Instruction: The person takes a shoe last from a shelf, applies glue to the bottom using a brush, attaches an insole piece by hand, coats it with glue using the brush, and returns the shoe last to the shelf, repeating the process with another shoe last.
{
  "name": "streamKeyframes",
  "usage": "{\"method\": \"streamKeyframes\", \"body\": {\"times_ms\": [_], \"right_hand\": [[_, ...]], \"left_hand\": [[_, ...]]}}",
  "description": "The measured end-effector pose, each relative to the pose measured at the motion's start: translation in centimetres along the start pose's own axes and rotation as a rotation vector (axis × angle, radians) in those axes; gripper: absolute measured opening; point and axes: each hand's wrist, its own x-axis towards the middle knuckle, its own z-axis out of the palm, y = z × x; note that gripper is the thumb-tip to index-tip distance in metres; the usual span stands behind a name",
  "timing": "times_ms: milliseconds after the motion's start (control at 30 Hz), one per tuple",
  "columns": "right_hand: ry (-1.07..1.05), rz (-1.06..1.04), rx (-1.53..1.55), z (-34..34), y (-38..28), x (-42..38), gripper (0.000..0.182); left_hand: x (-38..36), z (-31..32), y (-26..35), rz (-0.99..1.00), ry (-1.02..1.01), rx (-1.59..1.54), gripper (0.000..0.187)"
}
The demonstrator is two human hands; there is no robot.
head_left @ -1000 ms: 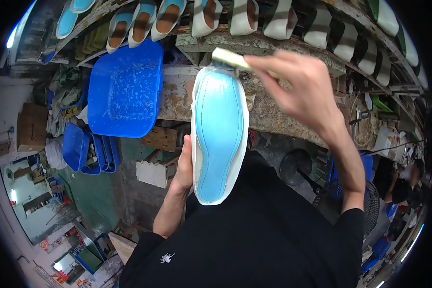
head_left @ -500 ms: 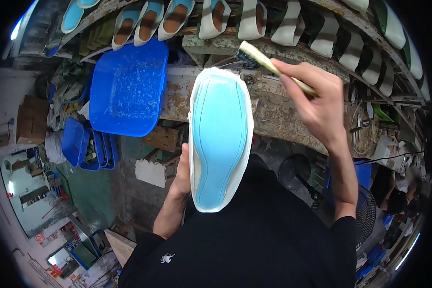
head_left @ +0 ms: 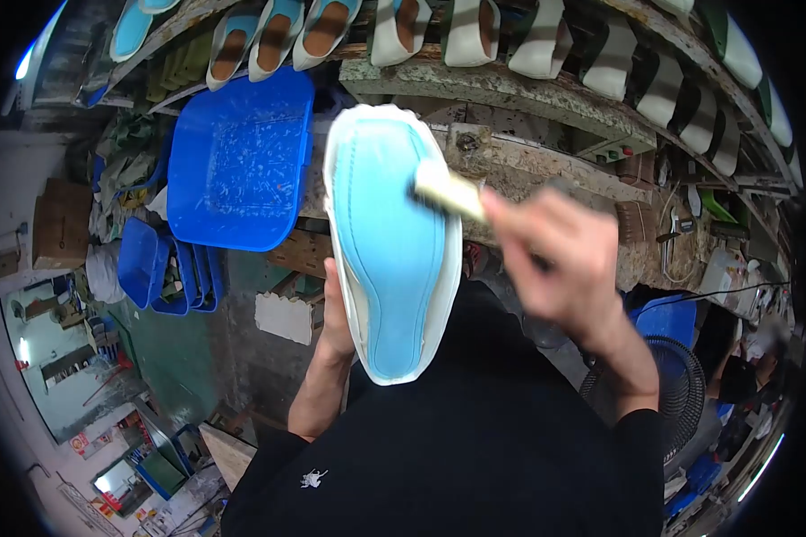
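In front of my chest, a white shoe upper with a light blue stitched insole is held up, insole side facing me and toe end at the top. My left hand grips it from the left and behind; most of its fingers are hidden behind the shoe. My right hand, blurred by motion, is closed around the pale handle of a brush. The dark bristles are over the upper right part of the insole; the blur hides whether they touch it.
Above, a rack carries a row of white shoes. A large blue bin stands on the left, with smaller blue bins below it. A worn workbench lies behind the shoe. At right are a black fan and another person.
My right hand has brought the brush down and left, from beside the toe to over the insole. The shoe has shifted left and slightly up, tilting its toe to the left.
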Motion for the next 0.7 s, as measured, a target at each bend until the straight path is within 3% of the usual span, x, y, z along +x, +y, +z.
{"method": "streamKeyframes", "body": {"times_ms": [33,67,167,200,267,300,433,500,700], "right_hand": [[0.031,0.039,0.076,0.2,1.1,1.3,0.029],[0.016,0.073,0.118,0.2,1.9,2.7,0.026],[-0.021,0.058,0.163,0.3,3.1,4.6,0.023],[0.043,0.004,0.198,0.7,3.4,4.3,0.025],[0.07,0.02,0.19,0.5,2.4,3.6,0.026],[0.097,0.039,0.184,0.4,1.5,2.8,0.028],[0.03,0.045,0.191,0.3,-3.6,-3.4,0.039],[-0.116,0.24,0.123,1.0,-5.2,-5.4,0.04],[0.141,0.285,0.135,3.9,-1.0,0.6,0.022]], "left_hand": [[0.1,-0.2,-0.4,-0.01,-0.024,0.011,0.094],[-0.1,-1.5,-3.3,0.022,-0.155,-0.259,0.093],[-0.4,0.5,-1.6,-0.323,0.157,-0.294,0.091],[0.5,0.2,-2.0,-0.058,-0.069,-0.331,0.092],[1.0,-0.3,-2.2,0.216,-0.277,-0.364,0.093],[0.7,0.6,-0.2,0.151,-0.113,-0.152,0.093],[1.6,1.8,1.7,0.178,0.298,0.048,0.095],[2.0,1.9,1.7,0.225,0.413,0.059,0.096],[1.5,3.1,0.9,0.232,0.231,0.094,0.094]]}}
